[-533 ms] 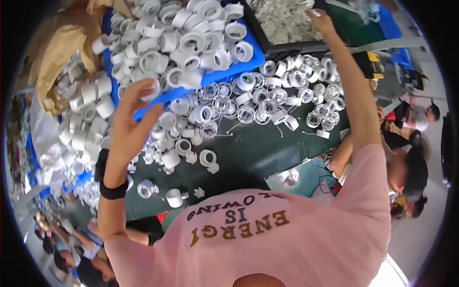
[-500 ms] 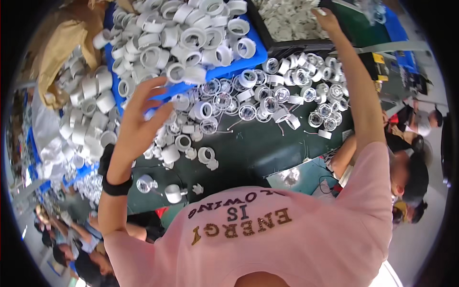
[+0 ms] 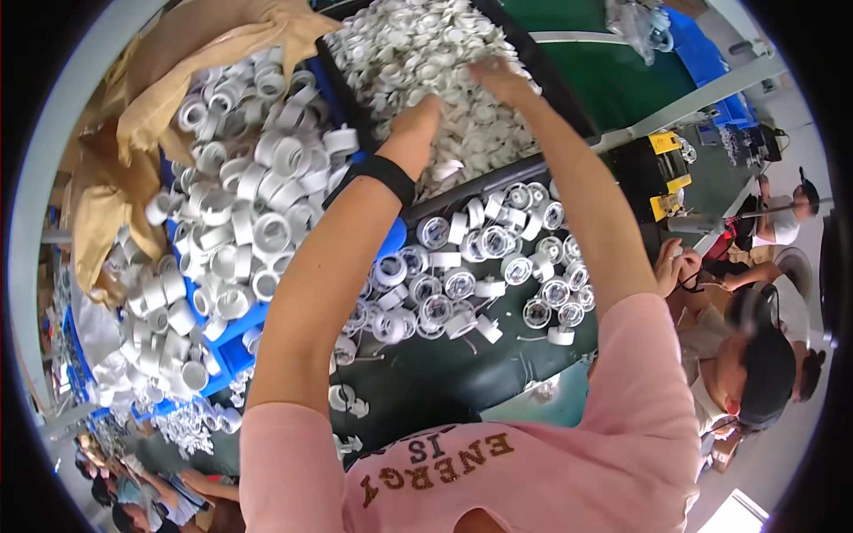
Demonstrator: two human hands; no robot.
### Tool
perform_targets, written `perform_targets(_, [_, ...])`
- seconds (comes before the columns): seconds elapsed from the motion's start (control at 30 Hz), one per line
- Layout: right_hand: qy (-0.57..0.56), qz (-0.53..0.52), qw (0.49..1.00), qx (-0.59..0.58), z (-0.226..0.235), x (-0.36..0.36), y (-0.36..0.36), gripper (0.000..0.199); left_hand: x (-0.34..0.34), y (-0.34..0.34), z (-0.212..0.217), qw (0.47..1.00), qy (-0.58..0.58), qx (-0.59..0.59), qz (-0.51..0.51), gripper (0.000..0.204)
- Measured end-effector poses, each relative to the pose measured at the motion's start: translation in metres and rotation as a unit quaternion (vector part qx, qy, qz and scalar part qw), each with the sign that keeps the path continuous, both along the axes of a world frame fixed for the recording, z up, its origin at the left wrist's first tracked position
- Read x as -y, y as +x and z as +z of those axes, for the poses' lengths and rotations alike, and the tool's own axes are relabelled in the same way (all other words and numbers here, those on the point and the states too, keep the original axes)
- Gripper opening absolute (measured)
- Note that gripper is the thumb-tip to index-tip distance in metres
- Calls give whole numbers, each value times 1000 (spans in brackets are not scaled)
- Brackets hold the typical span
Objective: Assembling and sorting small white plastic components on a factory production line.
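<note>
Both hands have moved since the earlier view: the left hand (image 3: 416,124), then raised over the white rings, now reaches far into the black tray (image 3: 558,84) beside the right hand (image 3: 499,78). Each hand lies palm down on the small white parts (image 3: 418,44) heaped in that tray, fingers buried or spread among them; whether either pinches a piece cannot be told. A black wristband (image 3: 384,174) circles the left wrist. White plastic rings (image 3: 258,178) fill a blue bin (image 3: 233,346) at left. Lens-capped rings (image 3: 484,266) lie on the dark green worktop (image 3: 426,382), near of the tray.
</note>
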State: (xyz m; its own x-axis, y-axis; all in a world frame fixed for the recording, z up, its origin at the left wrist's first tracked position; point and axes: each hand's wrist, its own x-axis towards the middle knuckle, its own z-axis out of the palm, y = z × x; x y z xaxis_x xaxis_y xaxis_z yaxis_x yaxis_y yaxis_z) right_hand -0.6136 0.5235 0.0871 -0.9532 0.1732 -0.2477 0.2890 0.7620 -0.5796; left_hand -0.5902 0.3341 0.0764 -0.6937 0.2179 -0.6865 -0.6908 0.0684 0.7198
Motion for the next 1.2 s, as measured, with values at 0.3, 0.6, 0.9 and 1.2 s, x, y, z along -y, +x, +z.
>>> perform_targets(0.3, [74, -34, 997, -1, 0, -21, 34, 94, -33, -21, -1, 875, -445, -161, -99, 98])
perform_targets(0.6, [-38, -101, 993, 42, -16, -90, -8, 97, -48, -16, -14, 873, -385, -135, -267, 108])
perform_targets(0.9, [-61, 2, 995, 80, -4, -41, 17, 116, -8, -19, 9, 946, -119, -139, -268, 98])
perform_targets(1.2, [-211, 39, 965, 148, 20, -12, 46, 124, 10, -12, 19, 914, -58, -158, -370, 57])
